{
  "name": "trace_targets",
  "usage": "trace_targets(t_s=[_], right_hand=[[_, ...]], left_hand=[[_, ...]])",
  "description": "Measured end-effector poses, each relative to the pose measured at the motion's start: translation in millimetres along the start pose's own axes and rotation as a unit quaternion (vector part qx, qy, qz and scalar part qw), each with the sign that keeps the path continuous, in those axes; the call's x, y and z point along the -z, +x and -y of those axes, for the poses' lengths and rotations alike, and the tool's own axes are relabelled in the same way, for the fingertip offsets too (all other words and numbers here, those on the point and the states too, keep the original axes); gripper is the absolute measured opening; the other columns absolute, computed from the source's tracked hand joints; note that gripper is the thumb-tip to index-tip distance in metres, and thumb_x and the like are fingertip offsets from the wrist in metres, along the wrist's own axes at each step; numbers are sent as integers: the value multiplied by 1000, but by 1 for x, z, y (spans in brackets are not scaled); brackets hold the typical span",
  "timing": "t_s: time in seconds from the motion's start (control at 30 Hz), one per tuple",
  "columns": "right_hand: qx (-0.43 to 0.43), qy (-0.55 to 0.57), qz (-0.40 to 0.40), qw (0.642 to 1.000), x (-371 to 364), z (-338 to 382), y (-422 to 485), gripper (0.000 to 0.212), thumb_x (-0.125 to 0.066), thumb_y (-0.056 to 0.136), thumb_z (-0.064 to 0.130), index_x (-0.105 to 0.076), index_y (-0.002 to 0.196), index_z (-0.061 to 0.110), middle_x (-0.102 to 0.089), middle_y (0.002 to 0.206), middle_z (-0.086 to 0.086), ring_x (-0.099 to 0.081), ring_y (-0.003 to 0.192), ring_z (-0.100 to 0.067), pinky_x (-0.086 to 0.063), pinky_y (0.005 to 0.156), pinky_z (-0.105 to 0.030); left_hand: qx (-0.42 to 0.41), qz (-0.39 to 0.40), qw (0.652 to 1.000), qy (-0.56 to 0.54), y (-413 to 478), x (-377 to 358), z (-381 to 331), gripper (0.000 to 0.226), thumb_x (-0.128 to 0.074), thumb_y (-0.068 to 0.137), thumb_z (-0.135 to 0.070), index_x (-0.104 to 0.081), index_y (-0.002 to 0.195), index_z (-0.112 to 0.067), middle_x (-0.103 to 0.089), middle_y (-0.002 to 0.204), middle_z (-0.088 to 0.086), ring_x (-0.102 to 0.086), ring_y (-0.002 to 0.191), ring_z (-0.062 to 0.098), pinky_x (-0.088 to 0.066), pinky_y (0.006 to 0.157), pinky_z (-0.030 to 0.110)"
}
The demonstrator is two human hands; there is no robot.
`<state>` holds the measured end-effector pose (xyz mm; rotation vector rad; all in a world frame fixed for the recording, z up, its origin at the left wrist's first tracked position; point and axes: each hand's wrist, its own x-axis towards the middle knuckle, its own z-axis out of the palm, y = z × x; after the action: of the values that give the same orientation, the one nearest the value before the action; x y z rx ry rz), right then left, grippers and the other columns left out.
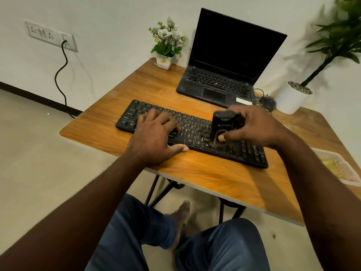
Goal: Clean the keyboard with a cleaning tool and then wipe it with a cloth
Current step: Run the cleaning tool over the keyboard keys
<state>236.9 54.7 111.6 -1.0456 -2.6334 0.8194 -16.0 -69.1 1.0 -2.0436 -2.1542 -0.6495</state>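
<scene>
- Wooden table is observed against a pale wall, viewed from above by a seated person; a floor in a light tone is seen to the left.
- A black keyboard is laid diagonally across the middle of the table, its left end farther from the viewer than its right end.
- The left hand is placed palm down on the left-centre keys. Its fingers are held nearly straight and slightly spread over the keys, nothing being gripped; the thumb is stretched out along the table just in front of the keyboard's near edge.
- The left forearm is extended forward from the lower left corner.
- The right hand is raised above the keyboard's right-centre section, wrist lifted clear of the keys.
- A black cleaning tool is gripped in it: the thumb is pressed on the near face and the fingers are curled round the far side.
- The tool is held roughly upright, its lower end set on the keys; that end is blurred.
- An open laptop, screen dark, is placed behind the keyboard.
- A small flower pot is noted left of the laptop, a white planter and a mouse to its right.
- A pale tray is noted at the table's right edge; its yellowish content cannot be identified.
</scene>
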Motion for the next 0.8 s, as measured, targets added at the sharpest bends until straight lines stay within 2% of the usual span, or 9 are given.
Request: trace_targets(t_s=[0.07,0.13,0.33,0.47,0.63,0.73,0.8], right_hand=[[7,-27,-85,996,-1,-2,16,38,-89,76,24,-66,105,33,-71,101,11,-68,94,-7,-55,79,-29],[13,-44,-116,992,-6,-3,30,40,-89,76,22,-64,104,36,-69,104,13,-67,98,-8,-54,81,-29],[-8,-54,33,998,-3,1,35,38,-90,75,24,-65,101,36,-71,99,10,-68,94,-6,-53,79,-29],[3,-74,-74,995,-5,-10,41,37,-91,74,25,-65,99,33,-70,96,11,-67,92,-7,-53,75,-29],[-1,-57,34,998,4,-5,39,34,-91,73,24,-67,96,31,-73,90,10,-69,82,-3,-51,71,-27],[6,-79,-39,996,0,-5,47,36,-90,74,24,-64,97,33,-70,93,10,-67,88,-8,-49,72,-28],[-1,-80,-33,996,-4,-2,48,37,-91,74,24,-65,99,31,-70,95,9,-67,91,-9,-50,74,-29]], left_hand=[[2,1,1000,1,0,0,0,74,-53,80,-85,-56,135,-36,-50,141,-7,-31,135,20,-28,112,47],[1,2,1000,3,-1,-1,1,75,-52,80,-86,-56,135,-36,-50,141,-7,-32,135,20,-28,111,48],[0,-5,1000,8,0,-1,2,78,-50,80,-87,-57,135,-33,-51,138,-6,-34,133,21,-30,110,47],[-6,-5,1000,-1,0,-2,3,75,-51,80,-86,-57,134,-35,-50,139,-8,-33,134,20,-29,112,47],[-5,-3,1000,2,1,-2,4,77,-49,80,-87,-57,135,-34,-50,140,-6,-33,135,21,-30,112,48],[-5,-3,1000,-1,0,-2,4,76,-51,81,-86,-56,136,-34,-49,141,-6,-32,136,21,-29,113,48],[-5,-6,1000,-4,-1,-2,3,74,-52,80,-86,-56,135,-36,-49,140,-8,-32,135,20,-29,112,47]])
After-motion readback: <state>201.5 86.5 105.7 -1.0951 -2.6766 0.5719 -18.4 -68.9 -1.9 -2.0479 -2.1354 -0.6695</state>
